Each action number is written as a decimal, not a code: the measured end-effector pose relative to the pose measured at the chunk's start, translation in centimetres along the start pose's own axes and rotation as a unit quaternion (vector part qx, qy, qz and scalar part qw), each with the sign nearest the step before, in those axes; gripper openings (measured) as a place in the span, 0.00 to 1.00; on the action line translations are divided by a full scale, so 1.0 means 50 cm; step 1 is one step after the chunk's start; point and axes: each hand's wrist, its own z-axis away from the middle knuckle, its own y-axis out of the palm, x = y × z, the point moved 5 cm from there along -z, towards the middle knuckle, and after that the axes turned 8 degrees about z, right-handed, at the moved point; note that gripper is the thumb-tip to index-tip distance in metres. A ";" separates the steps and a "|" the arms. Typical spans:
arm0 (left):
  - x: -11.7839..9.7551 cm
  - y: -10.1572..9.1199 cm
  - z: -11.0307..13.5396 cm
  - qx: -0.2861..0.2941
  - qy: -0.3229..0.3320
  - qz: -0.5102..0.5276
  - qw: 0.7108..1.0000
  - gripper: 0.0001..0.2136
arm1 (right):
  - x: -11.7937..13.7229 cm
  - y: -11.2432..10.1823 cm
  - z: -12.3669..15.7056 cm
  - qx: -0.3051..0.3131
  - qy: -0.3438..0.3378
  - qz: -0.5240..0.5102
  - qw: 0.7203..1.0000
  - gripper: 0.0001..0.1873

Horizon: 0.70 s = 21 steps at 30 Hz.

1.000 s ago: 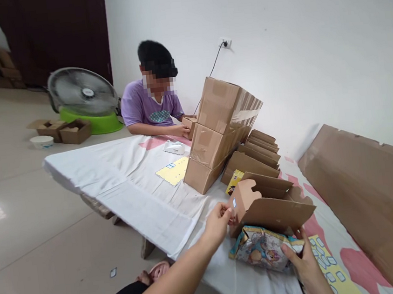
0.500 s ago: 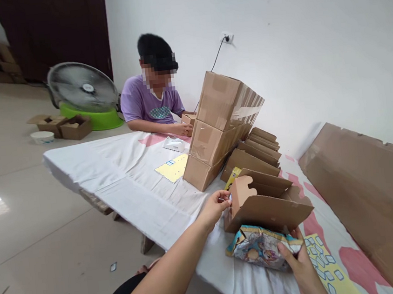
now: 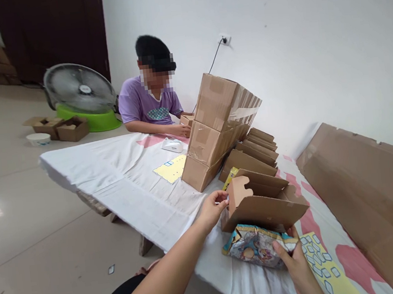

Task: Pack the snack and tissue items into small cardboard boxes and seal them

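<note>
At the left end of an open cardboard box [image 3: 268,209], my left hand [image 3: 214,208] is closed, with a small white sticker pinched at its fingertips against the box panel. The box's flaps stand up. My right hand [image 3: 294,253] grips the right end of a shiny printed packet [image 3: 254,248], thumb on top and fingers behind. This packet lies in front of the box, close against its near side. Beside my right hand, a yellow sticker sheet [image 3: 331,271] with several pale stickers lies on the table.
Taped cartons [image 3: 212,131] are stacked behind the open box, beside a row of open boxes [image 3: 253,152]. Another yellow sheet [image 3: 171,169] and a white tape dispenser [image 3: 171,145] lie on the cloth-covered table [image 3: 115,174]. A person [image 3: 152,100] handles a small box opposite. A fan [image 3: 81,91] stands behind.
The whole view has shifted slightly. Both hands keep their places at the box and the packet, with the packet held a little differently at most.
</note>
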 end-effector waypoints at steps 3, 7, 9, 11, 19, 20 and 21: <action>0.001 -0.002 0.001 -0.004 0.000 0.010 1.000 0.06 | 0.000 0.006 0.001 0.006 0.010 0.007 1.000 0.49; -0.001 -0.007 0.002 -0.011 -0.004 0.050 0.999 0.14 | 0.003 0.013 0.005 0.016 0.011 0.005 1.000 0.48; 0.000 -0.008 0.002 -0.007 -0.019 0.073 0.997 0.18 | 0.005 0.017 0.007 0.019 0.017 0.003 1.000 0.49; 0.002 -0.007 0.002 0.001 -0.037 0.093 0.995 0.19 | 0.008 0.021 0.008 0.024 0.025 0.000 0.999 0.50; 0.012 -0.017 -0.002 -0.003 -0.092 0.130 0.987 0.21 | 0.020 0.030 0.008 0.035 0.013 -0.002 0.999 0.46; 0.014 -0.018 -0.003 -0.003 -0.097 0.132 0.987 0.21 | 0.019 0.029 0.007 0.033 0.013 -0.001 0.999 0.46; 0.016 -0.018 -0.004 -0.003 -0.100 0.133 0.986 0.21 | 0.018 0.028 0.006 0.033 0.011 0.001 0.999 0.46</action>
